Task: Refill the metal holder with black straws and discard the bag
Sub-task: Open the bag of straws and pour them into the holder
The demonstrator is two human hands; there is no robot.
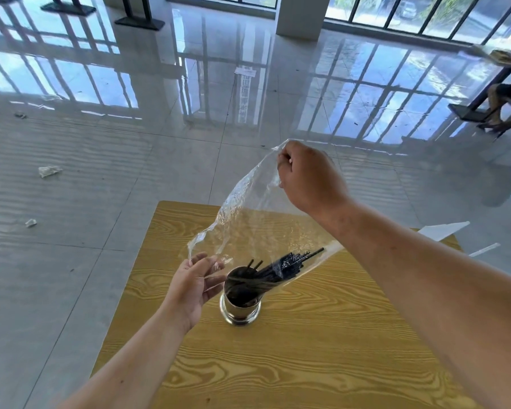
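Observation:
A shiny metal holder (241,311) stands upright on the wooden table (322,349). Black straws (281,268) lean out of its mouth to the upper right, still partly inside a clear plastic bag (257,219). The bag hangs upside down over the holder. My right hand (307,178) pinches the bag's closed top end, held high above the table. My left hand (194,283) is just left of the holder's rim, its fingers holding the bag's lower open edge. Two single straws stand up near the holder's far rim.
White paper pieces (443,230) lie off the table's far right corner. Crumpled scraps (49,171) litter the glossy tiled floor to the left. A person's legs on a stool (502,107) show at far right, by another table.

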